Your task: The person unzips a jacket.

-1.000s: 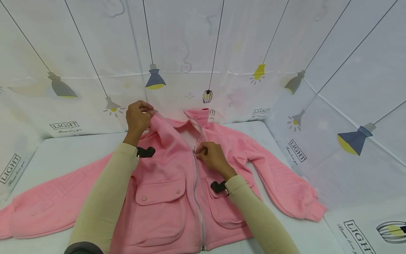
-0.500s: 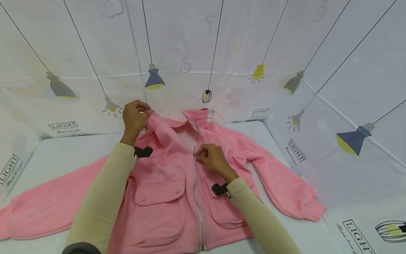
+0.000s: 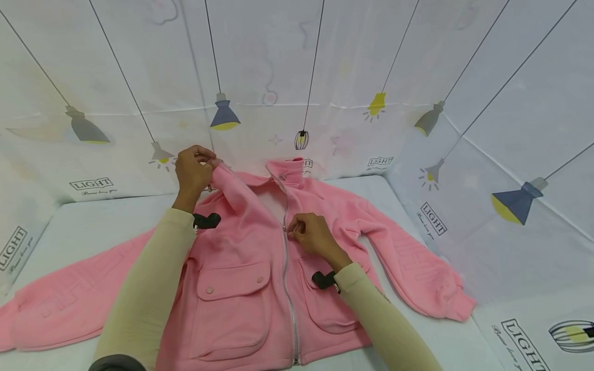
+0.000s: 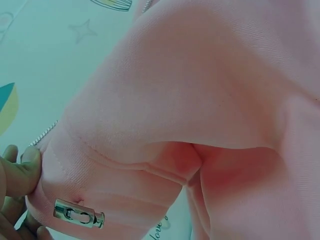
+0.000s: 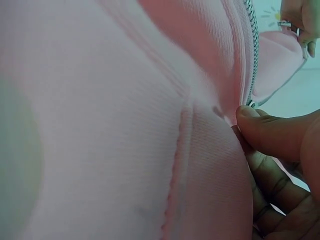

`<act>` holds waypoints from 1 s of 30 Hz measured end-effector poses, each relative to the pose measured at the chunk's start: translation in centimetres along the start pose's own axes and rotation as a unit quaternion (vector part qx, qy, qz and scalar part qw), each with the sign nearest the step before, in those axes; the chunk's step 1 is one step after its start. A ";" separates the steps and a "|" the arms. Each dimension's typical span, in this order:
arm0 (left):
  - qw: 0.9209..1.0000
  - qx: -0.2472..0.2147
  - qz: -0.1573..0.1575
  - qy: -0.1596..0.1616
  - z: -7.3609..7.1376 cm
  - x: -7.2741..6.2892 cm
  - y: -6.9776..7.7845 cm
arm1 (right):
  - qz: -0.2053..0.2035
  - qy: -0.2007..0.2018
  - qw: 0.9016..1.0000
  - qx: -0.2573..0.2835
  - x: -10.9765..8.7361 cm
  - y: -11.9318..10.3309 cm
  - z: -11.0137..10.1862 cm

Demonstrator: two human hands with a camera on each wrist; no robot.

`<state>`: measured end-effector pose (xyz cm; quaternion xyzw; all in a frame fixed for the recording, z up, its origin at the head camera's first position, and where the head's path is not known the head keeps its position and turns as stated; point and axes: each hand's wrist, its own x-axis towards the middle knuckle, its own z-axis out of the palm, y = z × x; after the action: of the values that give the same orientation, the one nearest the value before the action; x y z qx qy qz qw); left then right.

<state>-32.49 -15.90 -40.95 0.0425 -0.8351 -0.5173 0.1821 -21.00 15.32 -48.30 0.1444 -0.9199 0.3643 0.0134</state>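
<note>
The left grip (image 3: 192, 169) pinches the raised collar (image 3: 226, 179), presumably tensioning the zip (image 3: 294, 327), which the right grip (image 3: 312, 234) clamps at its slider (image 3: 284, 228), the jacket (image 3: 246, 247) lying spread on the bench (image 3: 79, 221) beneath both.

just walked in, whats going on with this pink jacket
Someone is handling the zipper of a pink jacket spread on a table. The left hand holds up one side of the collar; the right hand pinches the front where the zipper's sides meet. Below there it is closed; above, the neck gapes open.
</note>
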 end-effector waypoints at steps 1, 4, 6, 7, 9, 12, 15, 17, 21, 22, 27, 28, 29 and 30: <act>1.000 0.001 -0.001 0.001 -0.1 0.0 0.1 | -0.001 -0.001 1.000 0.001 -0.1 0.0 0.0; 1.000 0.003 -0.006 0.002 -0.1 0.0 0.1 | -0.002 -0.004 1.000 0.002 -0.2 0.0 0.0; 1.000 0.004 -0.009 0.002 -0.2 0.0 0.1 | -0.004 -0.006 1.000 0.003 -0.3 0.0 0.0; 1.000 0.004 -0.010 0.002 -0.2 0.0 0.1 | -0.004 -0.007 1.000 0.003 -0.4 0.0 0.0; 1.000 0.004 -0.008 0.005 -0.3 0.0 0.1 | -0.004 -0.008 1.000 0.002 -0.5 0.0 -0.1; 1.000 0.001 -0.003 0.010 -0.4 0.0 0.0 | -0.006 -0.008 1.000 0.000 -0.8 0.0 -0.1; 1.000 0.003 -0.005 0.009 -0.5 0.0 0.0 | -0.007 -0.010 1.000 0.000 -1.1 -0.1 -0.2; 1.000 0.005 -0.008 0.007 -0.6 0.0 0.0 | -0.007 -0.011 1.000 0.001 -1.2 -0.1 -0.2; 1.000 0.008 -0.009 0.007 -0.8 0.1 0.0 | -0.009 -0.017 1.000 0.001 -1.6 -0.2 -0.2; 1.000 0.009 -0.009 0.008 -0.9 0.1 0.0 | -0.009 -0.019 1.000 -0.001 -1.7 -0.2 -0.2; 1.000 0.011 -0.005 0.011 -1.1 0.1 0.0 | -0.006 -0.021 1.000 -0.006 -2.1 -0.2 -0.2; 1.000 0.013 -0.005 0.011 -1.2 0.1 -0.1 | -0.006 -0.021 1.000 -0.006 -2.2 -0.2 -0.3; 1.000 0.015 -0.004 0.011 -1.2 0.1 -0.1 | -0.006 -0.021 1.000 -0.005 -2.3 -0.2 -0.3; 1.000 0.017 -0.004 0.011 -1.2 0.1 -0.1 | -0.006 -0.021 1.000 -0.003 -2.3 -0.2 -0.3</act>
<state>-32.21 -17.01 -40.50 0.0546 -0.8415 -0.5031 0.1889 -18.73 15.99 -48.27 0.1578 -0.9203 0.3580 -0.0032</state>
